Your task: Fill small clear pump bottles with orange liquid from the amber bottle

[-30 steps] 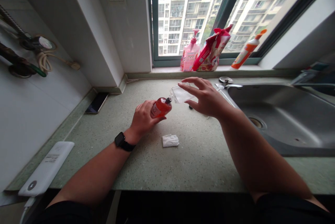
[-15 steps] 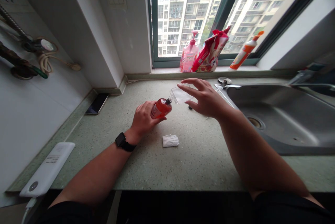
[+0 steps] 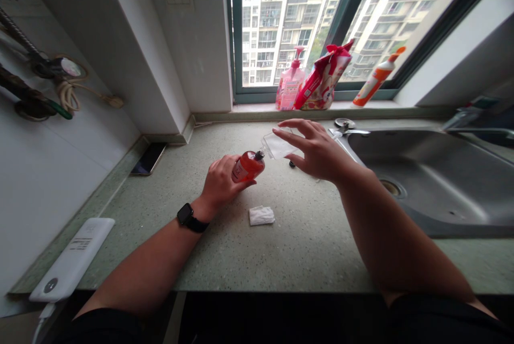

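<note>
My left hand (image 3: 220,180), with a black watch at the wrist, is wrapped round a red-orange bottle (image 3: 248,166) with a dark neck, tilted to the right. A clear, flat-sided container (image 3: 278,144) is held in my right hand (image 3: 309,146) between thumb and fingers, tilted so that its mouth points left. The two mouths are close together; whether they touch cannot be made out. A small black cap (image 3: 292,164) lies under my right hand. Nearer to me, a folded white cloth or tissue (image 3: 261,216) rests on the speckled green counter (image 3: 241,258).
A metal sink (image 3: 433,172) is at the right. On the window sill stand a pink pump bottle (image 3: 289,87), a red bag (image 3: 323,81) and an orange bottle (image 3: 373,84). A phone (image 3: 148,159) and a white power bank (image 3: 74,258) with a cable lie at the left.
</note>
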`<state>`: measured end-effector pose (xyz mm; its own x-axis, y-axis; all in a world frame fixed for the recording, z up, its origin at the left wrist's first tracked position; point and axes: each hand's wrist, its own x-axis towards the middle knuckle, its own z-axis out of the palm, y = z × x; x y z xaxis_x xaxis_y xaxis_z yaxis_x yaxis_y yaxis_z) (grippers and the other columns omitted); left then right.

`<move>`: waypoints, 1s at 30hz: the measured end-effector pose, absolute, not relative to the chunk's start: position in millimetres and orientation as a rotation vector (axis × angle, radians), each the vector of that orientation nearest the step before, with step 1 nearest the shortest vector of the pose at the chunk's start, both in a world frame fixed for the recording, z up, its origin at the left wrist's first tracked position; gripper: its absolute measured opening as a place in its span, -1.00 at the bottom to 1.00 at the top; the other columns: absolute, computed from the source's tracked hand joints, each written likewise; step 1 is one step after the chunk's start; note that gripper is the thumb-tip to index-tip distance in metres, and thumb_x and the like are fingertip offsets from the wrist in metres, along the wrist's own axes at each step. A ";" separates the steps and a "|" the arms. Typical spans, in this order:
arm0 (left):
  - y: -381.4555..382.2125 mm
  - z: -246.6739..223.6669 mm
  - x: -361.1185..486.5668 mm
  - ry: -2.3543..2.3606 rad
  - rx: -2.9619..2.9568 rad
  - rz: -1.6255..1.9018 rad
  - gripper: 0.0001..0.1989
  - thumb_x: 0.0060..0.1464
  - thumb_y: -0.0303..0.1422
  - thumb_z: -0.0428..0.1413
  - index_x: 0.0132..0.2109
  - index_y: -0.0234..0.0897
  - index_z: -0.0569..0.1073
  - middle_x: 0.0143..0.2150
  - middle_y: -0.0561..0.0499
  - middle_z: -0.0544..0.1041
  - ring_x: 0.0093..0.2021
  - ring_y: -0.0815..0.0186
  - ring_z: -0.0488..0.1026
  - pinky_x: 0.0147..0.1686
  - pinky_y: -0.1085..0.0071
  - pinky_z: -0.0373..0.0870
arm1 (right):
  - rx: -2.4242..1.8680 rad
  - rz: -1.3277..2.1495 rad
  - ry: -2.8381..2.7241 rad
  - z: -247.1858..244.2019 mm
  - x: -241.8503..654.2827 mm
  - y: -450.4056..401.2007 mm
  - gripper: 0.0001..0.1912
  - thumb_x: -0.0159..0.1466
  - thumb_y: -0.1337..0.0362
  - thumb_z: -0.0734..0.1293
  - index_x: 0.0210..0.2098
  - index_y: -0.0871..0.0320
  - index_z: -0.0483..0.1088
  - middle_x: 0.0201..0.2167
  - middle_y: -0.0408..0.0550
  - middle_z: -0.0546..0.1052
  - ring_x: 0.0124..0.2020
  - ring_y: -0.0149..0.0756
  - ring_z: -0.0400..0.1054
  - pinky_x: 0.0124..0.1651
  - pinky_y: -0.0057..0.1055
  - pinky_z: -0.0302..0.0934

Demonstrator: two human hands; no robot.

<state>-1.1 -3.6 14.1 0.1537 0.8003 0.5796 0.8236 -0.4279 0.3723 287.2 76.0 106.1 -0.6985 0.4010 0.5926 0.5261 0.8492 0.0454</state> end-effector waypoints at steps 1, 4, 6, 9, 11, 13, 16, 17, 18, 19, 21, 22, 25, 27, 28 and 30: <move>-3.7 14.2 -1.1 -1.661 -2.365 -1.151 -0.22 0.15 0.26 0.26 0.25 -0.21 0.44 0.08 -0.20 0.61 0.08 -0.02 0.58 0.17 0.01 0.48 | -0.670 -0.282 -2.437 106.3 287.4 76.0 -0.13 0.32 0.39 0.43 0.53 -0.24 0.17 0.35 0.06 0.45 0.32 0.13 0.37 0.34 0.24 0.28; -3.5 14.3 -1.2 -1.657 -2.373 -1.149 -0.23 0.15 0.25 0.27 0.25 -0.21 0.44 0.09 -0.20 0.61 0.08 -0.02 0.58 0.16 0.00 0.48 | -0.670 -0.282 -2.439 106.7 287.5 75.5 -0.11 0.32 0.40 0.44 0.53 -0.25 0.15 0.35 0.06 0.45 0.32 0.14 0.37 0.34 0.25 0.28; -3.3 14.5 -1.0 -1.656 -2.375 -1.150 -0.23 0.15 0.25 0.27 0.26 -0.22 0.44 0.10 -0.21 0.61 0.08 -0.02 0.57 0.16 -0.01 0.48 | -0.668 -0.288 -2.436 107.0 287.4 74.9 -0.13 0.32 0.40 0.43 0.53 -0.24 0.17 0.34 0.06 0.45 0.31 0.13 0.38 0.34 0.24 0.28; -3.6 15.4 -0.5 -1.657 -2.379 -1.144 -0.23 0.16 0.24 0.27 0.25 -0.23 0.44 0.10 -0.21 0.61 0.07 -0.02 0.57 0.16 -0.01 0.48 | -0.650 -0.303 -2.429 107.3 287.1 73.9 -0.17 0.34 0.40 0.42 0.52 -0.19 0.20 0.33 0.09 0.46 0.30 0.12 0.39 0.34 0.22 0.28; -4.0 16.1 -0.2 -1.658 -2.382 -1.138 -0.23 0.16 0.24 0.27 0.25 -0.23 0.44 0.09 -0.21 0.61 0.07 -0.01 0.57 0.15 0.00 0.48 | -0.651 -0.306 -2.429 107.5 286.8 73.3 -0.17 0.34 0.40 0.42 0.52 -0.19 0.20 0.33 0.09 0.46 0.30 0.12 0.39 0.34 0.21 0.28; -4.5 16.5 0.1 -1.660 -2.382 -1.137 -0.23 0.16 0.25 0.26 0.24 -0.24 0.44 0.08 -0.21 0.62 0.06 -0.01 0.58 0.15 0.00 0.49 | -0.661 -0.304 -2.431 107.6 286.5 72.9 -0.15 0.33 0.40 0.43 0.52 -0.21 0.19 0.33 0.08 0.46 0.31 0.13 0.38 0.34 0.22 0.27; -4.5 16.4 0.2 -1.667 -2.380 -1.140 -0.23 0.16 0.26 0.26 0.24 -0.24 0.45 0.07 -0.20 0.62 0.04 -0.01 0.58 0.14 0.00 0.49 | -0.660 -0.306 -2.430 107.8 286.2 72.7 -0.15 0.33 0.41 0.42 0.52 -0.22 0.18 0.34 0.07 0.46 0.31 0.13 0.38 0.34 0.22 0.27; -4.4 16.2 0.1 -1.667 -2.380 -1.139 -0.23 0.15 0.26 0.26 0.23 -0.24 0.45 0.07 -0.20 0.62 0.04 -0.01 0.57 0.14 0.00 0.49 | -0.655 -0.309 -2.428 107.7 286.1 72.8 -0.15 0.33 0.41 0.42 0.52 -0.22 0.18 0.33 0.07 0.46 0.31 0.12 0.38 0.33 0.21 0.27; -4.3 16.0 0.0 -1.666 -2.379 -1.138 -0.23 0.15 0.26 0.27 0.23 -0.24 0.45 0.08 -0.20 0.62 0.05 -0.01 0.57 0.14 0.01 0.49 | -0.651 -0.312 -2.427 107.7 286.0 72.8 -0.15 0.33 0.41 0.42 0.52 -0.21 0.19 0.33 0.08 0.46 0.30 0.12 0.38 0.33 0.21 0.27; -4.2 15.8 0.0 -1.665 -2.378 -1.136 -0.23 0.15 0.25 0.27 0.23 -0.24 0.45 0.08 -0.20 0.61 0.05 -0.01 0.57 0.14 0.01 0.49 | -0.648 -0.314 -2.426 107.7 285.9 72.8 -0.15 0.33 0.41 0.41 0.52 -0.20 0.19 0.33 0.08 0.46 0.30 0.12 0.38 0.33 0.20 0.27; -4.0 15.6 0.0 -1.660 -2.376 -1.135 -0.24 0.15 0.24 0.28 0.23 -0.25 0.45 0.08 -0.20 0.61 0.05 -0.01 0.57 0.14 0.02 0.48 | -0.652 -0.316 -2.428 107.6 285.8 72.8 -0.15 0.33 0.42 0.41 0.52 -0.20 0.19 0.34 0.08 0.46 0.30 0.12 0.38 0.33 0.20 0.27; -4.0 15.6 0.0 -1.658 -2.375 -1.134 -0.24 0.16 0.23 0.28 0.23 -0.25 0.45 0.07 -0.20 0.61 0.05 -0.01 0.58 0.14 0.02 0.49 | -0.658 -0.316 -2.430 107.5 285.8 72.7 -0.15 0.33 0.42 0.42 0.52 -0.20 0.19 0.34 0.07 0.46 0.31 0.12 0.37 0.33 0.20 0.27; -4.0 15.4 0.2 -1.655 -2.371 -1.132 -0.25 0.17 0.23 0.27 0.23 -0.25 0.45 0.06 -0.19 0.62 0.05 0.00 0.58 0.14 0.03 0.49 | -0.662 -0.323 -2.432 107.3 285.7 72.5 -0.15 0.32 0.42 0.42 0.52 -0.20 0.19 0.34 0.07 0.45 0.31 0.11 0.37 0.33 0.18 0.27; -3.8 14.9 0.2 -1.651 -2.365 -1.130 -0.25 0.17 0.22 0.27 0.23 -0.25 0.45 0.06 -0.19 0.62 0.05 0.00 0.58 0.14 0.04 0.49 | -0.648 -0.332 -2.429 107.4 285.6 72.2 -0.16 0.32 0.42 0.42 0.52 -0.17 0.20 0.34 0.09 0.46 0.31 0.11 0.37 0.33 0.17 0.27; -3.7 14.5 0.1 -1.646 -2.360 -1.131 -0.26 0.17 0.22 0.28 0.24 -0.24 0.45 0.06 -0.19 0.62 0.05 0.00 0.58 0.15 0.04 0.49 | -0.641 -0.336 -2.426 107.5 285.6 71.9 -0.17 0.33 0.42 0.42 0.52 -0.16 0.21 0.33 0.10 0.46 0.30 0.11 0.38 0.32 0.17 0.27; -3.3 13.3 -0.2 -1.633 -2.352 -1.136 -0.25 0.16 0.21 0.29 0.24 -0.24 0.44 0.07 -0.19 0.62 0.06 0.00 0.58 0.16 0.03 0.49 | -0.636 -0.340 -2.423 108.1 285.5 71.2 -0.18 0.33 0.42 0.42 0.51 -0.14 0.22 0.32 0.12 0.47 0.29 0.11 0.38 0.31 0.16 0.28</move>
